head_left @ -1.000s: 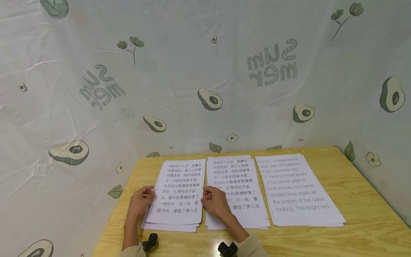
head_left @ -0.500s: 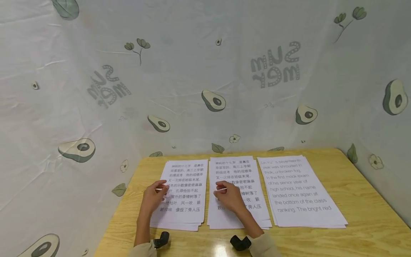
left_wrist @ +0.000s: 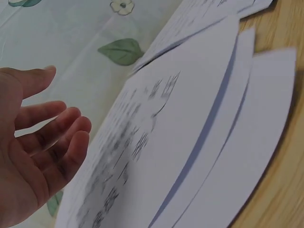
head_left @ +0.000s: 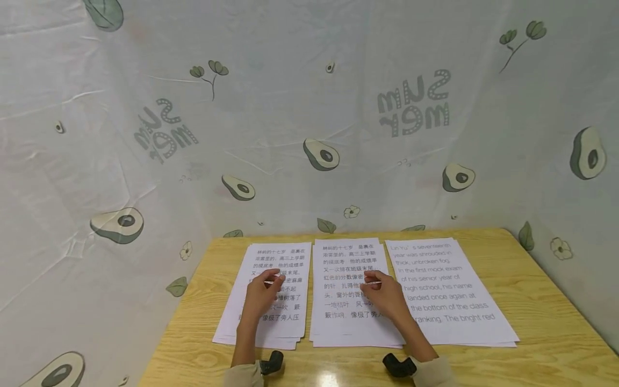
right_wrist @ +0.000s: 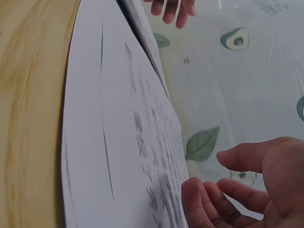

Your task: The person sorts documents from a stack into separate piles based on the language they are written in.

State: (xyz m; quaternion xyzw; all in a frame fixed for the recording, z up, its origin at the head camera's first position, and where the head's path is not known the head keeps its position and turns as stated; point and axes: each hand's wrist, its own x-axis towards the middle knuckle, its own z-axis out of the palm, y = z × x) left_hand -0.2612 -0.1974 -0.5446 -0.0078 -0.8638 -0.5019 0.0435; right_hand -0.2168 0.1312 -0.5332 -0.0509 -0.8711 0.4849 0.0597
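Note:
Two stacks of sheets printed with Chinese characters lie side by side, a left stack (head_left: 280,328) and a middle stack (head_left: 345,328). Over the left one hovers my left hand (head_left: 261,295), fingers loosely bent and holding nothing. In the left wrist view a gap shows between that hand (left_wrist: 42,137) and the sheets, whose lower edges are slightly fanned out. My right hand (head_left: 387,298) is above the right side of the middle stack, hiding part of its text. Its thumb and fingers stand apart with nothing between them, as the right wrist view shows of the hand (right_wrist: 242,190).
A third stack (head_left: 459,295), printed in English, lies to the right, partly behind my right forearm. All three rest on a wood-grain table (head_left: 541,317). A pale curtain (head_left: 271,107) with avocado prints hangs behind. Black wrist devices (head_left: 399,365) sit by both sleeves.
Both hands have moved right: the left from beside the left stack's outer edge to over it, the right from the gap between stacks to the middle stack's right side.

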